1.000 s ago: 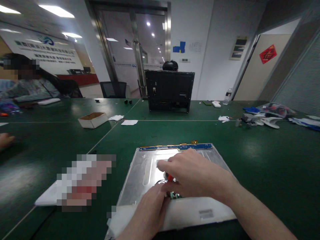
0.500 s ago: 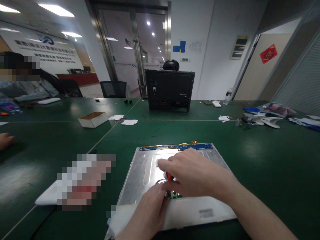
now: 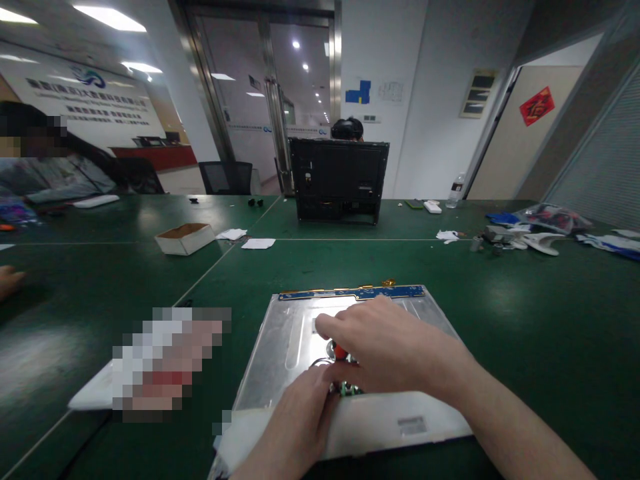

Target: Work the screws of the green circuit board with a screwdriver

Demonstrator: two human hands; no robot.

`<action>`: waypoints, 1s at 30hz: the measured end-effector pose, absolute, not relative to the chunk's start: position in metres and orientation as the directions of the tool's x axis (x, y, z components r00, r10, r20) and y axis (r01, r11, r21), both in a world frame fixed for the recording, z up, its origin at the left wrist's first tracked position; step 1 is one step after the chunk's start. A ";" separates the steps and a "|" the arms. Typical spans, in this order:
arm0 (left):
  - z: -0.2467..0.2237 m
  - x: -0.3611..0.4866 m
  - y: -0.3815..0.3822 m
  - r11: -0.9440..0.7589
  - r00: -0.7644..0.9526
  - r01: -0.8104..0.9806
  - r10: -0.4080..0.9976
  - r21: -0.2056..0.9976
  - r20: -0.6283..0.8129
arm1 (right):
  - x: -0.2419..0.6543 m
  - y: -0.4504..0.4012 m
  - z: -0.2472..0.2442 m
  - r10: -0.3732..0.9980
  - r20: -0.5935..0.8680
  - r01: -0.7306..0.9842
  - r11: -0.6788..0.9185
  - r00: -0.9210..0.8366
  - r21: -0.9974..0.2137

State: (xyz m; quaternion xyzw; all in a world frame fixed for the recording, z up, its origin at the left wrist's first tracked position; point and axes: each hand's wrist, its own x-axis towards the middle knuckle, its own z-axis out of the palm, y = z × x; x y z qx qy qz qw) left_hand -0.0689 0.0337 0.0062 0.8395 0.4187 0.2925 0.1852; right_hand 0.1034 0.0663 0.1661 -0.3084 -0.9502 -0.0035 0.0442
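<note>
In front of me lies a flat silvery metal display panel (image 3: 265,353), with a blue circuit strip (image 3: 395,292) along its far edge. A white film (image 3: 380,427) with a small label covers its near edge. My right hand (image 3: 385,343) is over the middle, closed from above around a red-handled tool (image 3: 340,351); its tip is hidden. My left hand (image 3: 305,400) rests at the near side of the tool, fingers curled in and mostly hidden, touching my right hand. Part of a green circuit board (image 3: 350,389) shows beneath the hands.
On the green table (image 3: 505,347), a blurred-out packet (image 3: 95,387) lies left of the panel. Further off are an open white box (image 3: 193,241), papers (image 3: 259,244), a black monitor (image 3: 340,180) and assorted parts (image 3: 505,237). Another person's hand (image 3: 10,281) rests at far left.
More of the red handle shows between my hands now. Otherwise both hands and the panel stay in place. The dark head behind the monitor has shifted slightly right.
</note>
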 end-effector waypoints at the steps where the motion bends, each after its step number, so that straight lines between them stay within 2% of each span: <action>1: 0.006 -0.069 0.034 -0.574 0.475 0.604 0.816 0.553 0.329 | 0.103 0.067 0.166 0.605 0.088 0.607 0.795 -0.792 -0.007; 4: 0.005 -0.069 0.034 -0.554 0.473 0.615 0.829 0.561 0.299 | 0.103 0.067 0.166 0.618 0.088 0.621 0.783 -0.781 0.013; 11: 0.006 -0.070 0.032 -0.569 0.487 0.583 0.816 0.580 0.312 | 0.105 0.062 0.171 0.547 0.070 0.545 0.837 -0.834 -0.046; 17: 0.007 -0.069 0.032 -0.560 0.479 0.612 0.824 0.558 0.302 | 0.103 0.066 0.169 0.613 0.073 0.613 0.790 -0.787 -0.015; 24: 0.008 -0.069 0.032 -0.579 0.485 0.577 0.810 0.576 0.329 | 0.105 0.061 0.172 0.557 0.081 0.558 0.830 -0.826 -0.013; 30: 0.007 -0.069 0.033 -0.574 0.472 0.591 0.816 0.567 0.334 | 0.104 0.064 0.169 0.606 0.090 0.608 0.794 -0.790 -0.007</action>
